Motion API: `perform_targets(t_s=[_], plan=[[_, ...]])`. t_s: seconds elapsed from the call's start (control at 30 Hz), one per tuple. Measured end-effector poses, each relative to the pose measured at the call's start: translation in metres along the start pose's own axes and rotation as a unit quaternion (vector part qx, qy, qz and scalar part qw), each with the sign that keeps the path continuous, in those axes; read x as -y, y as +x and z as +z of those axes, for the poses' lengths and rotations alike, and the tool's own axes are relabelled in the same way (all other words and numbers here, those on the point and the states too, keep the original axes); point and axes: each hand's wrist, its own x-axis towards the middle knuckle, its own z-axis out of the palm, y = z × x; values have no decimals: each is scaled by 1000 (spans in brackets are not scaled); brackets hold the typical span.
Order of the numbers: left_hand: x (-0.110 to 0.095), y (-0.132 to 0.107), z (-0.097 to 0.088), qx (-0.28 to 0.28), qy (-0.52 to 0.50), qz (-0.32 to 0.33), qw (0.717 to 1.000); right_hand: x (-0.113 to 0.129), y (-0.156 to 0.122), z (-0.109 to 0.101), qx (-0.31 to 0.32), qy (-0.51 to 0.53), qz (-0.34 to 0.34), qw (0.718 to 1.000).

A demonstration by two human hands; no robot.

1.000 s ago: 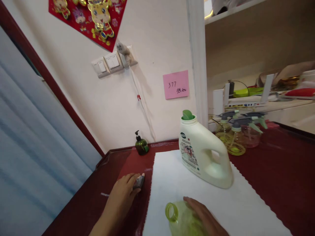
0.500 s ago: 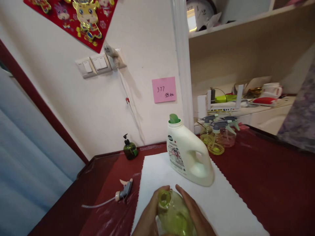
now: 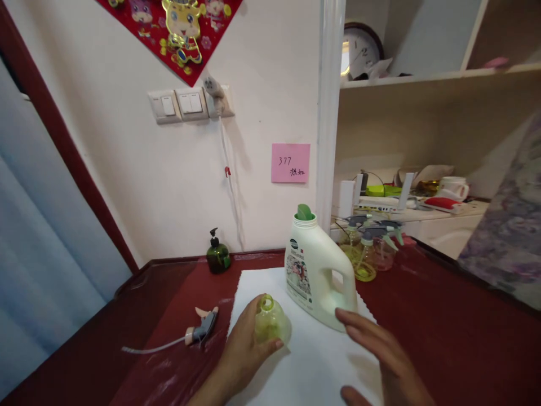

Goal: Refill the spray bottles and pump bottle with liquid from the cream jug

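Observation:
My left hand [image 3: 243,352] is wrapped round a small green translucent bottle [image 3: 270,321] with an open neck, which stands upright on a white mat [image 3: 313,361]. Stretched out with fingers apart, my right hand [image 3: 380,352] holds nothing and reaches close to the base of a white detergent jug [image 3: 316,268] with a green cap. A grey trigger sprayer head with a long thin tube [image 3: 198,332] lies on the red table [image 3: 443,304], left of the mat.
A dark green pump bottle [image 3: 217,256] stands by the wall. Several spray bottles [image 3: 372,254] are grouped behind the jug. A white shelf unit [image 3: 422,208] with clutter lies beyond. A blue curtain [image 3: 38,254] hangs at the left. Patterned fabric [image 3: 507,242] intrudes at the right.
My left hand left the sprayer head on the table and took the green bottle. My right hand let go of the bottle and moved right, toward the jug. The bottle now stands upright.

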Motion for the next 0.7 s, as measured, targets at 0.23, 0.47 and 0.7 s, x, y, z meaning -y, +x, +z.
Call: perform_targets(t_s=[0.23, 0.47, 0.7], plan=[[12, 2, 1, 20, 61, -46, 997, -41, 54, -19, -95, -105, 170, 975], [0, -1, -1, 36, 106, -56, 992, -88, 76, 14, -43, 69, 384, 920], [0, -2, 0, 39, 111, -63, 991, -72, 94, 37, -116, 66, 395, 909]])
